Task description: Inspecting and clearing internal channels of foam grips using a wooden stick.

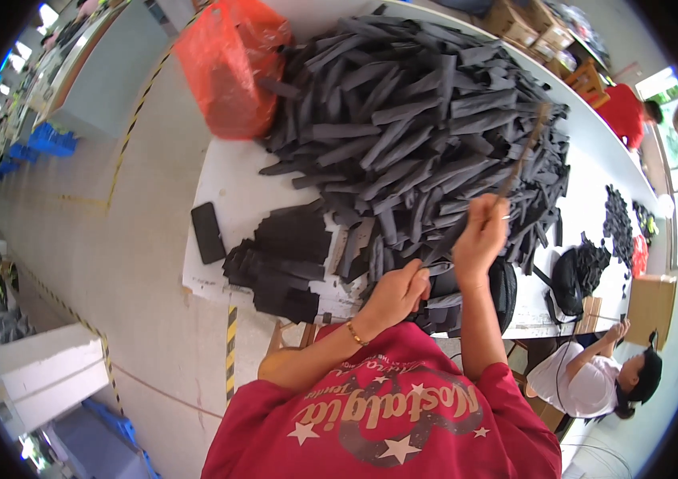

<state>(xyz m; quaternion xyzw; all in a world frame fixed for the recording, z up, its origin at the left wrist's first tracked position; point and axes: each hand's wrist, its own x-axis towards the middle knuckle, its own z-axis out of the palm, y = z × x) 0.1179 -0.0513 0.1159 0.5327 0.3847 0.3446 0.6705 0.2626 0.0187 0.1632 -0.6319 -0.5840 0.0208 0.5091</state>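
My right hand (480,239) is closed round a thin brown stick (524,156), which slants up to the right over the pile. Lower and to the left, my left hand (393,297) pinches what looks like the end of a dark grey fabric strip (446,244); its fingertips partly hide the hold. In front of both hands lies a large heap of dark grey fabric strips (403,136), many folded or tube-like. Flatter black fabric pieces (279,263) lie stacked left of my left hand. Close below my hands, more grey pieces (441,303) rest by the table's near edge.
A black phone (209,233) lies on the white table (231,180) at the left. An orange-red plastic bag (235,76) stands at the far left corner. At right, a black bag-like object (567,281) lies near a seated co-worker (594,371). Another person (622,116) is beyond the table.
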